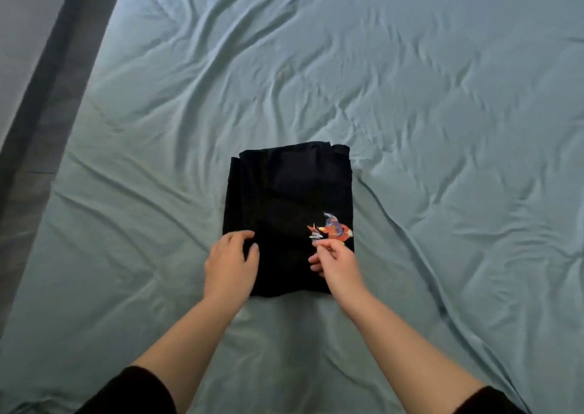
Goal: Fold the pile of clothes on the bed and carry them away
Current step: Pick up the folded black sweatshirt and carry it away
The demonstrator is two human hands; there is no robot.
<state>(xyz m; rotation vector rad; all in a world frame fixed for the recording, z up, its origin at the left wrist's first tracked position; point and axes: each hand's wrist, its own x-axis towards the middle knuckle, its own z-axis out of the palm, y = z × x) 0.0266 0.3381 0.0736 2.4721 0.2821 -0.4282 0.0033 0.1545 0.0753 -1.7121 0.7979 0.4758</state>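
if lifted with left hand [230, 261] and right hand [335, 263] only loosely curled, grip unclear, could have let folded black shirt [284, 192] slump open on bed [442, 129].

black shirt [284, 198] folded to flat rectangle, near end under left hand [230, 263] and right hand [336, 263], red print at right fingertips

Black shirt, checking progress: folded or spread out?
Folded: the shirt is a compact rectangle with stacked edges, lying on the bed.
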